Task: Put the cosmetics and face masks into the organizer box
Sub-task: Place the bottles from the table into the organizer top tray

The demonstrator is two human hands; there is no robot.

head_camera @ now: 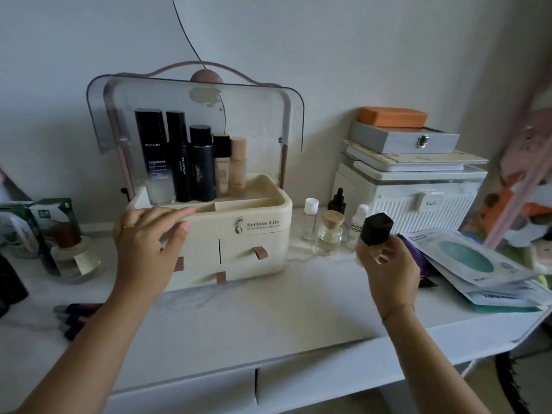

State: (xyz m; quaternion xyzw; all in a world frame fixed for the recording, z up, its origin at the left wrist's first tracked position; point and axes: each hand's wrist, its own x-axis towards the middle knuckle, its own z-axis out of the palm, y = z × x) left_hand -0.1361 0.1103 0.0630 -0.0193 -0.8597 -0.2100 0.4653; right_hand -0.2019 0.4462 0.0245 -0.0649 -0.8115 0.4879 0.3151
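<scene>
A cream organizer box point(254, 231) stands on the white table with its clear lid point(257, 115) raised. Several tall bottles point(191, 162) stand in its back compartment. My left hand point(149, 234) rests on the box's front left rim, fingers apart. My right hand point(385, 264) holds a small black-capped bottle point(376, 228) in the air to the right of the box. Several small bottles point(328, 231) stand on the table between the box and my right hand. Face mask packets point(478, 264) lie stacked at the right.
White and grey storage boxes point(412, 180) are stacked at the back right. At the left stand green packets point(38, 222) and a glass perfume bottle point(71, 252). Makeup brushes point(71, 318) lie near the table's left front. Two drawers point(257, 386) sit below the table edge.
</scene>
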